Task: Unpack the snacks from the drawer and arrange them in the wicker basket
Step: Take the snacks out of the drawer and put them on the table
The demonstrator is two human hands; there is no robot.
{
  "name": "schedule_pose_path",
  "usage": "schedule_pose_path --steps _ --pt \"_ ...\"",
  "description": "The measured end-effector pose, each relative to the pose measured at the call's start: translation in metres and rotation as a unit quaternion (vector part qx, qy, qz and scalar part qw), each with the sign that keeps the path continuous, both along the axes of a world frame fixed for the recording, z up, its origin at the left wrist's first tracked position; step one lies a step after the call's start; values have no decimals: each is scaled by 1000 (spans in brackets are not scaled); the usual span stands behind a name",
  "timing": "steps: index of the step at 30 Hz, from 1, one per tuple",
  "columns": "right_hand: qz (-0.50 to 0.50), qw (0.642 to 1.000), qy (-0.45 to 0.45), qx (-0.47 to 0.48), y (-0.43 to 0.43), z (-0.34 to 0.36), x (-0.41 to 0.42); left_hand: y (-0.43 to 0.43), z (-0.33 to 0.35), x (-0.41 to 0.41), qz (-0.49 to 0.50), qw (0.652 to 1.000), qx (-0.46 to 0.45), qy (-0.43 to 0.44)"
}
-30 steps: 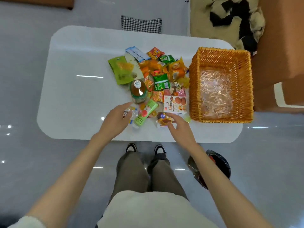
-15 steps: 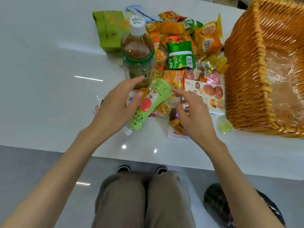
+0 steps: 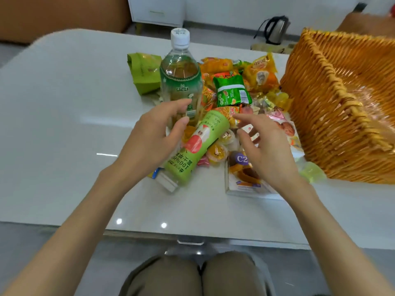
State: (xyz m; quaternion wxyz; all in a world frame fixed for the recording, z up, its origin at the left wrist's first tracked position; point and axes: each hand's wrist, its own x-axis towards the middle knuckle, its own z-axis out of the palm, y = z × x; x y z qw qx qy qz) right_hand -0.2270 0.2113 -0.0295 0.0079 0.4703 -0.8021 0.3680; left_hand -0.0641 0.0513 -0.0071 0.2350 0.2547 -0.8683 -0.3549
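Observation:
A pile of snacks lies on the white table [image 3: 64, 116]: an upright tea bottle [image 3: 180, 77], a green juice bottle [image 3: 192, 150] lying on its side, a green packet [image 3: 232, 91], orange packets [image 3: 261, 74], jelly cups [image 3: 215, 153], and a clear box [image 3: 245, 178] of pastries. My left hand [image 3: 152, 137] hovers with loosely curved fingers between the tea bottle and the juice bottle, thumb at the juice bottle's edge. My right hand [image 3: 265, 146] hangs with spread fingers over the clear box and jelly cups, gripping nothing. The orange wicker basket [image 3: 320, 124] stands to the right, with clear plastic film inside.
A green pouch [image 3: 145, 71] lies behind the tea bottle. A yellow-green jelly [image 3: 313, 173] sits by the basket's front corner. Beyond the table are a kettle [image 3: 275, 28], a white cabinet [image 3: 158, 9] and a brown sofa [image 3: 53, 16]. My knees are under the near table edge.
My view has dropped lower and closer to the pile. Both hands have lifted slightly and hover on either side of the lying juice bottle; no item has moved.

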Motion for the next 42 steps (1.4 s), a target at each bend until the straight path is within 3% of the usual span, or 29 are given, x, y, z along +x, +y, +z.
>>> schedule_pose_path --steps 11,17,21,24,26,36,39,42 --pt "-50 995 81 41 72 62 22 57 56 17 -55 998 -32 12" --pt "-150 972 176 30 147 83 -13 105 77 -2 -102 992 -68 9" --pt "-192 959 171 123 177 72 -39 126 67 -18 -122 991 -59 -15" --pt "-191 953 187 143 177 71 -47 131 53 -29 -129 990 -38 -37" --pt "-208 954 149 154 171 78 -47 135 47 -34 -131 989 -41 -50" --pt "-206 947 157 188 204 88 -26 118 52 -41 -82 996 -11 -35" --pt "-209 956 142 151 209 95 -11 106 50 -33 -24 999 -23 -9" --pt "-185 960 189 90 197 106 6 94 51 -26 51 997 -7 60"
